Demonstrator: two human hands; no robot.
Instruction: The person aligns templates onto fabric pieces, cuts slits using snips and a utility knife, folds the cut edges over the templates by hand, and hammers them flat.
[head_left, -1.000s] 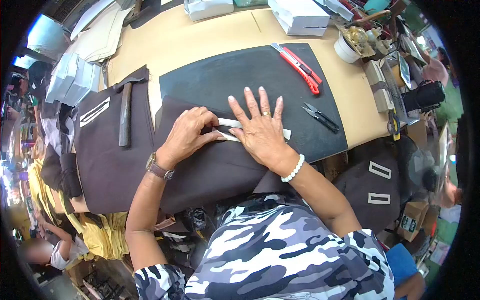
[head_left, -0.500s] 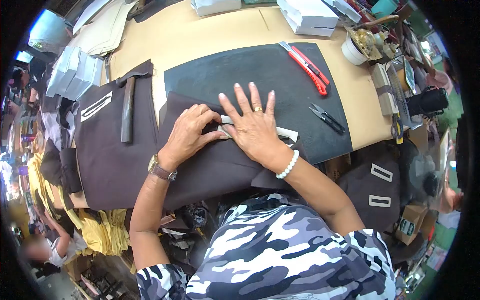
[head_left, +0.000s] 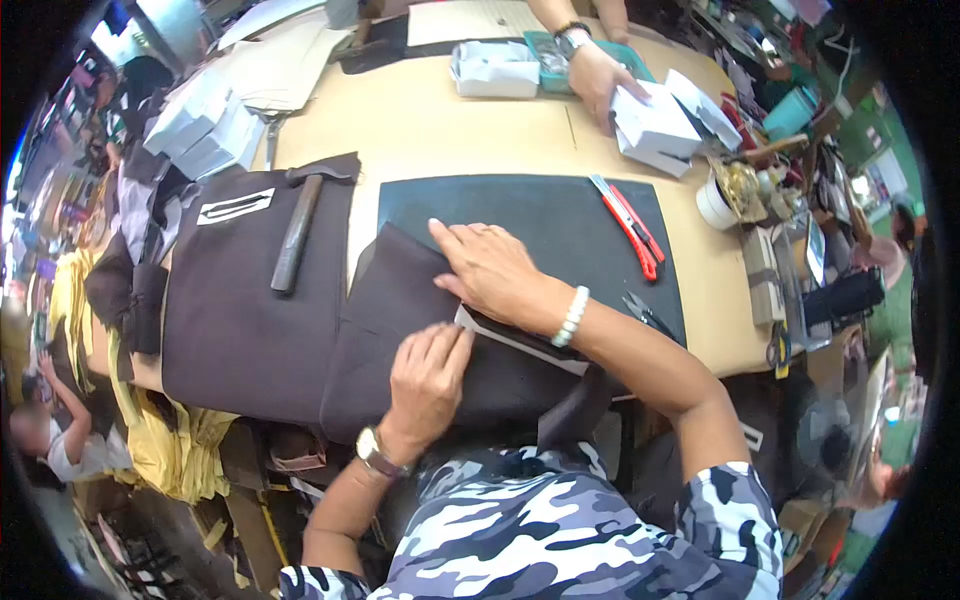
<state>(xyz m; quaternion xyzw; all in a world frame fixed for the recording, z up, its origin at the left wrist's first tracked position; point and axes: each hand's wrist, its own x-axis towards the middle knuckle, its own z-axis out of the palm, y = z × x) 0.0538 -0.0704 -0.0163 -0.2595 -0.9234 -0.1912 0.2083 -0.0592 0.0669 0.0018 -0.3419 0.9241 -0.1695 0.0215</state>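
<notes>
A dark brown piece of cloth (head_left: 400, 290) lies partly over a black mat, its near right part folded. A narrow white strip (head_left: 540, 352) runs diagonally across it. Palm down on the cloth just above the strip, my right hand (head_left: 495, 275) wears a pale bead bracelet; its fingers stretch left with the thumb apart. My left hand (head_left: 428, 380), with a wristwatch, has curled fingers closed at the cloth by the strip's left end. What sits between those fingertips is partly hidden.
On the black mat (head_left: 480, 200) lie a red cutter (head_left: 632, 230) and small thread snips (head_left: 650, 315). A hammer (head_left: 298, 235) rests on more dark cloth at left. Across the table, another person's hand (head_left: 598, 82) touches a white box (head_left: 655, 130). Scissors (head_left: 778, 348) hang at the right edge.
My left hand has moved down and right, to the strip's left end. My right hand has turned to point left, fingers closer together. Another person's hands have appeared at the top.
</notes>
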